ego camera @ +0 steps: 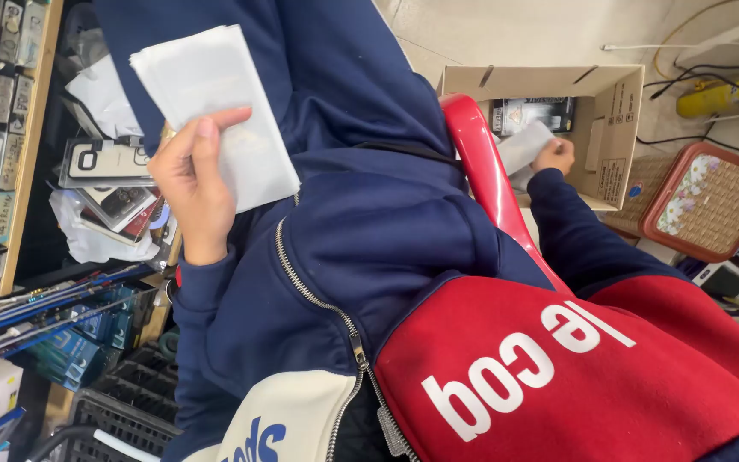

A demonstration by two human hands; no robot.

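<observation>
At upper left the left hand [188, 184] is gripping a white packet stack [215, 103], while the right hand [555, 156] is closing on one packet [523, 147] in the cardboard box [622, 103].

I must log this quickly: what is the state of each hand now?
Left hand: closed on a stack of white packets.
Right hand: closed on a white packet at the cardboard box.

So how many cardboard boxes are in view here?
1. The open cardboard box sits on the floor at upper right, where the right hand reaches in holding a white packet. Others may be hidden behind the person's body.
</observation>
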